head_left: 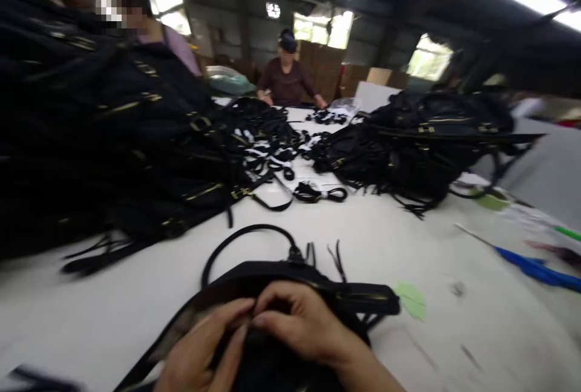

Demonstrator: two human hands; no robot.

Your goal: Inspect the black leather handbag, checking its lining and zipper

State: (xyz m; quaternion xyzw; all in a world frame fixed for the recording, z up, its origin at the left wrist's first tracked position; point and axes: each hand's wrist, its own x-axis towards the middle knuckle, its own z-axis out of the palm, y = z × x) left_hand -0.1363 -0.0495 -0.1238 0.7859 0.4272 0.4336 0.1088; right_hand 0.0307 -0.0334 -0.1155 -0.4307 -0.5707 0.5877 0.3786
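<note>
A black handbag (363, 299) lies on the white table (408, 241) right in front of me, its looped handle (245, 236) arching away from me. My left hand (200, 352) pinches the bag's near rim from the left, fingers closed on the fabric. My right hand (299, 319) curls over the top edge beside it, fingers also pressed on the bag. Both hands meet at the bag's opening, and what lies inside it is hidden.
A tall heap of black bags (91, 138) with gold buckles fills the left. Another pile (422, 144) sits at the right, loose black straps (318, 192) between them. Blue-handled tool (531, 266) and green scrap (411, 298) lie at right. Two people work at the far side.
</note>
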